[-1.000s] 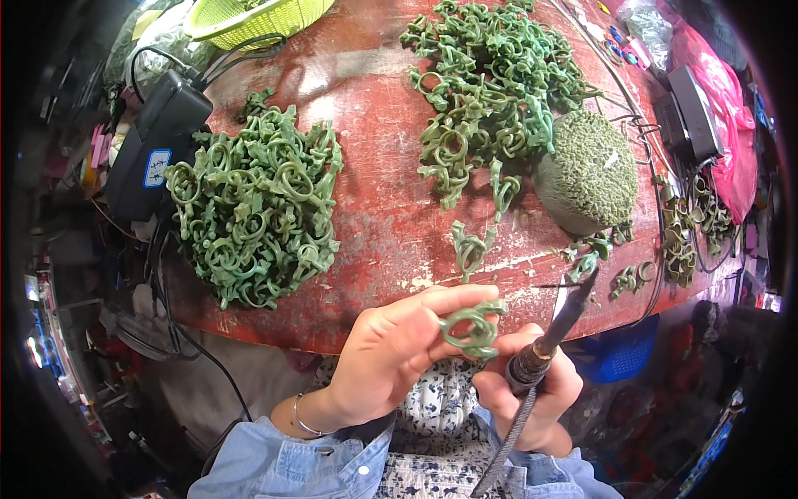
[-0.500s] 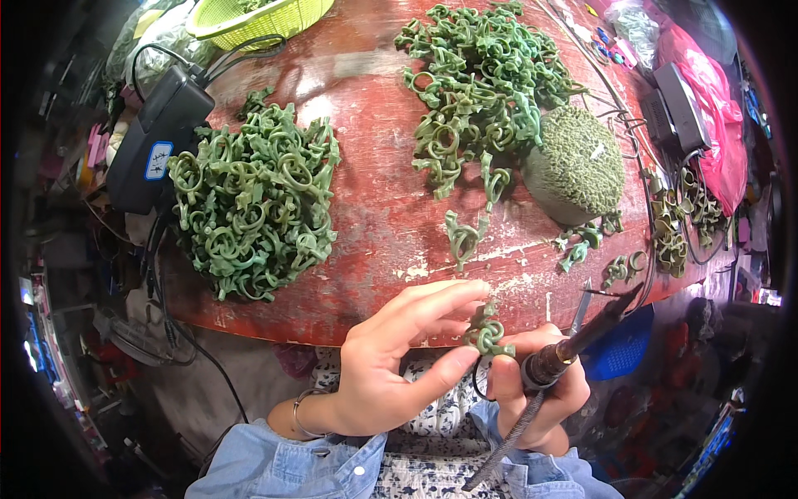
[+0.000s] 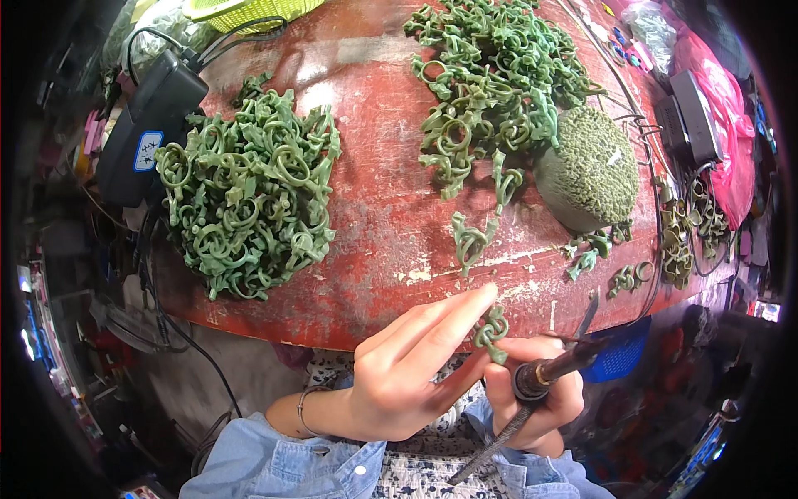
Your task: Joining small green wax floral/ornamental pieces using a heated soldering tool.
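Observation:
My right hand (image 3: 540,399) is closed around a soldering iron (image 3: 550,370), a dark pen-like tool with a ribbed cord, its tip pointing up and right. Its thumb and forefinger also pinch the lower end of a small green wax ring piece (image 3: 492,328). Alongside that piece is my left hand (image 3: 407,370), fingers stretched out and close together; whether its partly hidden thumb touches the piece, I cannot tell. Just beyond the fingertips lies another green ring piece (image 3: 471,243) on the table. A narrow metal blade (image 3: 591,316) rests at the table edge beside the iron.
The worn red table (image 3: 374,216) carries a left pile of green ring pieces (image 3: 249,191) and a right pile (image 3: 499,75). Nearby are a rough-topped green block (image 3: 588,170), a black device (image 3: 154,125), cables, a yellow basket (image 3: 249,12), a pink bag (image 3: 723,125) and a blue basket (image 3: 619,353).
The held wax piece has turned and sits more upright. My left fingers have come together and the thumb has moved in behind. The iron's tip has swung lower; the view has shifted slightly.

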Available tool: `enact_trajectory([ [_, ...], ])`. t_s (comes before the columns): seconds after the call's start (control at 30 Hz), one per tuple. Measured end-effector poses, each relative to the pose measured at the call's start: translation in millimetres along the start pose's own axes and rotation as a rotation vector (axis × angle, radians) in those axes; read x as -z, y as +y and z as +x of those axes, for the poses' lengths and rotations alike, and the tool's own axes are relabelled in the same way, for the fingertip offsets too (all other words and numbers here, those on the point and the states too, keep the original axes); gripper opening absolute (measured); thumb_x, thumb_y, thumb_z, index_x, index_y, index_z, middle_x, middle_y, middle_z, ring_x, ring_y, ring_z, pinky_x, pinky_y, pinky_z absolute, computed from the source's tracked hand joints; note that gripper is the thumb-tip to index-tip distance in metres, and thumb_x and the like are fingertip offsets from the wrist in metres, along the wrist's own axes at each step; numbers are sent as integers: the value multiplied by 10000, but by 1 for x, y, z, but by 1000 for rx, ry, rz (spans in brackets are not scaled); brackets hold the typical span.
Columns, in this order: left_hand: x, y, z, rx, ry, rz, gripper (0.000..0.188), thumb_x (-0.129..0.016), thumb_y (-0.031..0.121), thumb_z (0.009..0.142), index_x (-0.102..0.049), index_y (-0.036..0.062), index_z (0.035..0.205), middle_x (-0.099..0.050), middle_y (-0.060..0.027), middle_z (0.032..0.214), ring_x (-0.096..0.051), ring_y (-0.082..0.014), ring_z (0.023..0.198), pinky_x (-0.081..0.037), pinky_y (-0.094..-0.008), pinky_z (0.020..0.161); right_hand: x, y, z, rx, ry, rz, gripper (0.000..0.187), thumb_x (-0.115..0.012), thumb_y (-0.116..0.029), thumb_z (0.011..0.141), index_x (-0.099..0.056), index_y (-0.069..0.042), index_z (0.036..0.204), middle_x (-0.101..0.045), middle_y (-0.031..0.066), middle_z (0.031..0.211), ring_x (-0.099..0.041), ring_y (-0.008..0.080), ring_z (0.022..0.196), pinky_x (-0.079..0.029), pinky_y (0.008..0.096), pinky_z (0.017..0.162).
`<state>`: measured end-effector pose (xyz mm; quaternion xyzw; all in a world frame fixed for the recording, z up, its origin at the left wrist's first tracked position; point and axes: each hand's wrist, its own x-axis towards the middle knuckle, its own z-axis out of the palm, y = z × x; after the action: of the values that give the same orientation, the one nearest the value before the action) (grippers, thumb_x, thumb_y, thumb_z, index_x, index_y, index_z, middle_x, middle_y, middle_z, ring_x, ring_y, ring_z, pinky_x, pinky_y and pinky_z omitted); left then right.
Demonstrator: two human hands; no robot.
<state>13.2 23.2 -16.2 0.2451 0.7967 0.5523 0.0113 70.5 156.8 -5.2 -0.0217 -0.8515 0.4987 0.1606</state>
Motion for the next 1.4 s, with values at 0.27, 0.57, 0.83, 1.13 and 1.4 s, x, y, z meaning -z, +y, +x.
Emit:
enact_trajectory([
  [0.27, -2, -12, 8, -62, 99, -6, 496, -727, -31, 630, -548, -44, 1092, -630, -153, 935, -621, -246, 849, -500, -319, 745, 10, 31, -19, -239, 193, 19, 475, -625, -384, 810, -530, 64, 937, -455, 24, 550, -442, 77, 433, -335, 203, 398],
  [0.57, 0, -19, 10, -34, 94, -16, 503, -721, -49, 636, -530, -62, 1101, -622, -158, 952, -616, -247, 861, -503, -308, 741, 35, 39, -20, -123, -42, -280, 487, -695, -403, 729, -590, 41, 900, -578, 82, 628, -560, 170, 492, -435, 250, 468],
  [0.83, 0, -21, 9, 6, 88, -85, 506, -691, -89, 649, -506, -77, 1119, -605, -195, 1009, -615, -241, 903, -514, -297, 749, 36, 27, -11, -96, -137, -472, 444, -733, -382, 677, -599, 0, 858, -595, 112, 644, -579, 239, 524, -443, 287, 495],
  [1.13, 0, -21, 8, 50, 63, -146, 480, -667, -116, 678, -483, -97, 1121, -590, -202, 1049, -610, -208, 915, -519, -274, 753, 36, 25, -10, -86, -153, -581, 418, -743, -384, 654, -612, -19, 810, -589, 101, 631, -570, 244, 516, -430, 292, 490],
  [1.4, 1, -19, 8, 74, 60, -165, 463, -659, -106, 701, -468, -96, 1122, -584, -202, 1066, -617, -183, 883, -519, -267, 742, 34, 23, -6, -79, -141, -604, 398, -729, -407, 665, -612, -44, 781, -573, 59, 587, -544, 231, 470, -414, 296, 469],
])
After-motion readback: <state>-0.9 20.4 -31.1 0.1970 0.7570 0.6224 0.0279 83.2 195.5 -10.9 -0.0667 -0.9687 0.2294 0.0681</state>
